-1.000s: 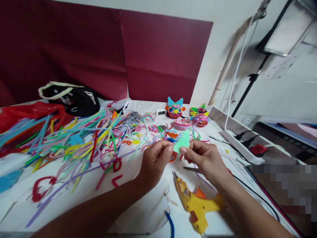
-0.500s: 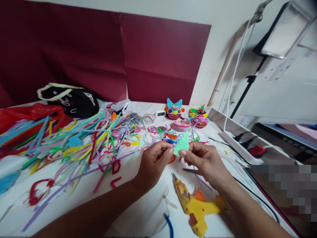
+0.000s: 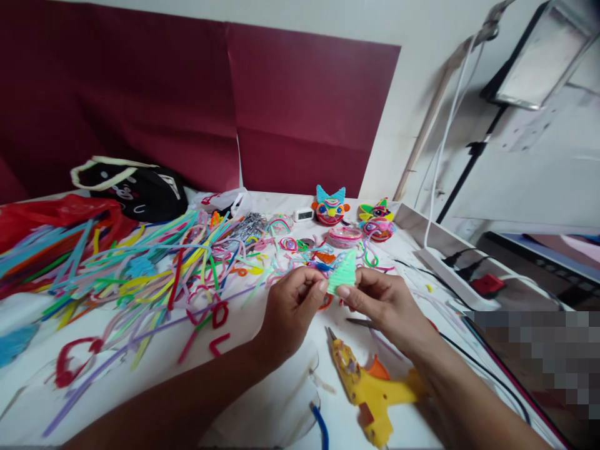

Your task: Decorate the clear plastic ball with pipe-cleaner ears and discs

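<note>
Two pinches hold the green piece (image 3: pixel 344 273), a ridged, pointed shape raised above the worktop with its tip upward. Your left hand (image 3: pixel 291 312) has thumb and forefinger closed at its lower left corner; your right hand (image 3: pixel 391 306) clamps its lower right, thumb laid across the near face. Whatever lies behind it is hidden by your fingers, so how firmly they press cannot be told.

The ridged rows look soft, so work with light, even pressure; squeezing hard could crush them, and pulling the hands apart may open gaps between rows. Let one hand steady while the other adjusts, and keep both thumbs near the edge so the shape stays visible.

Below your right wrist lies a yellow glue gun (image 3: pixel 365 390), nozzle pointing away from you; keep your forearm lifted clear, since the tip could be hot. Near that hand a dark pointed blade (image 3: pixel 360 322) shows, partly covered, so mind it when lowering your fingers. Farther left spreads a tangle of coloured stems (image 3: pixel 154 265).
</note>
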The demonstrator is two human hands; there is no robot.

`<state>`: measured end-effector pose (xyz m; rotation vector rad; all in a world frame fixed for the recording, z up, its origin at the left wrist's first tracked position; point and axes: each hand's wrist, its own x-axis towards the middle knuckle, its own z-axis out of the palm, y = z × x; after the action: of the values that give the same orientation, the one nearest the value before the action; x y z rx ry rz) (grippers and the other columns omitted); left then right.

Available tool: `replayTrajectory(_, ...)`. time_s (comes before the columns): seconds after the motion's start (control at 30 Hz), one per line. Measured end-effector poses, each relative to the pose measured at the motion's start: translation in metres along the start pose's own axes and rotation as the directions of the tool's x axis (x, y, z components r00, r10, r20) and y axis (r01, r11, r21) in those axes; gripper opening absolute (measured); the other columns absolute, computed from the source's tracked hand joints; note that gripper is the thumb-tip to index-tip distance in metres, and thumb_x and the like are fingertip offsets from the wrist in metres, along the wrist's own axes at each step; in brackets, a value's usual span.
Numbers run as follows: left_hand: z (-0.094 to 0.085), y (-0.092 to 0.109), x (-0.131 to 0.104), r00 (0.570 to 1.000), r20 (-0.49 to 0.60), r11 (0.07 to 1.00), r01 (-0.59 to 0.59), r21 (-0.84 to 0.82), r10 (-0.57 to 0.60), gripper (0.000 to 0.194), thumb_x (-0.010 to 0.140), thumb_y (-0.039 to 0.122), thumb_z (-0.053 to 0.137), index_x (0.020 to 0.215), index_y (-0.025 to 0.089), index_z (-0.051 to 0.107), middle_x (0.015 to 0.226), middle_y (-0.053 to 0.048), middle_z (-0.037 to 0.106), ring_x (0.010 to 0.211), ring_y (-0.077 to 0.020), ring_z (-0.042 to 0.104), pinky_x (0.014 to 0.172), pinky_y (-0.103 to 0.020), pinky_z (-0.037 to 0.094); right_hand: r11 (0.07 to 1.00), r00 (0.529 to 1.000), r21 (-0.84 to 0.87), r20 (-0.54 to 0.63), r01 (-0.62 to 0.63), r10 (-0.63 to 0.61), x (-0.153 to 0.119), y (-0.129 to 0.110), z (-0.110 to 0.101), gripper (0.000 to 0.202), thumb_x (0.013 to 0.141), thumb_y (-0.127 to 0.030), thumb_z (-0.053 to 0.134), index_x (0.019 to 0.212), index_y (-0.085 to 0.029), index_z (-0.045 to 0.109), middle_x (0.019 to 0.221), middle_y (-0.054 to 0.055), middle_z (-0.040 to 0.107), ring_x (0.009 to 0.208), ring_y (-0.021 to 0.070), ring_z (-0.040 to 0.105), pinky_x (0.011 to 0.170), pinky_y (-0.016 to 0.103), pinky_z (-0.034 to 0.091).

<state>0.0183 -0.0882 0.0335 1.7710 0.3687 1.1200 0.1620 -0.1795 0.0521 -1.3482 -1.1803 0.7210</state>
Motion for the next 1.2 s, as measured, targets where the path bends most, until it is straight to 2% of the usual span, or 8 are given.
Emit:
replayTrajectory(0.13,0.001,0.0,-0.001,1.0,0.005,1.0,-0.007,0.022,0.007,0.018,0.089,0.029,0.054,0.076,0.017,0.055,0.059,0.007,0.045,0.048,-0.0053,0.037,0.046,-0.018,0.03,0.999,0.999,-0.019,-0.02,0.028,-0.028,0.001,0.003,0.002,0.035,0.075,-0.048,0.075,0.072,-0.017,0.061,0.063,-0.003,0.05,0.058,0.01,0.04,0.052,0.025,0.03)
replayTrajectory(0.37,0.001,0.001,-0.003,1.0,-0.001,0.996,0.003,0.089,-0.003,0.02,0.089,0.032,0.054,0.075,0.018,0.056,0.058,0.006,0.047,0.05,-0.0076,0.041,0.047,-0.019,0.032,1.0,0.998,-0.022,-0.065,0.007,-0.009,-0.001,0.005,0.005,0.038,0.072,-0.055,0.077,0.077,-0.018,0.068,0.064,-0.001,0.058,0.057,0.012,0.045,0.05,0.025,0.036)
replayTrajectory(0.63,0.001,0.001,-0.004,0.999,0.004,0.986,-0.044,0.162,0.044,0.021,0.091,0.031,0.052,0.075,0.018,0.056,0.065,0.003,0.054,0.053,-0.0079,0.042,0.048,-0.02,0.03,0.999,0.998,0.032,-0.06,-0.024,0.026,-0.002,-0.001,0.009,0.039,0.067,-0.054,0.081,0.071,-0.018,0.066,0.06,-0.002,0.054,0.056,0.0112,0.044,0.051,0.025,0.037)
replayTrajectory(0.93,0.0,0.004,-0.004,0.999,-0.009,0.986,-0.045,0.158,0.047,0.021,0.09,0.031,0.053,0.074,0.018,0.055,0.065,0.002,0.055,0.055,-0.0092,0.045,0.05,-0.021,0.032,0.999,0.998,0.037,-0.057,-0.025,0.028,-0.002,0.0,0.01,0.037,0.068,-0.05,0.079,0.069,-0.017,0.062,0.061,-0.003,0.05,0.057,0.0104,0.041,0.052,0.024,0.034)
replayTrajectory(1.2,0.001,0.004,-0.004,0.998,-0.029,0.982,-0.044,0.186,0.05,0.021,0.09,0.031,0.052,0.074,0.018,0.056,0.069,0.001,0.057,0.058,-0.0098,0.048,0.051,-0.021,0.033,0.999,0.996,0.036,-0.084,0.016,-0.013,-0.001,0.002,0.011,0.038,0.072,-0.053,0.076,0.068,-0.017,0.062,0.062,-0.002,0.05,0.057,0.0107,0.042,0.052,0.025,0.035)
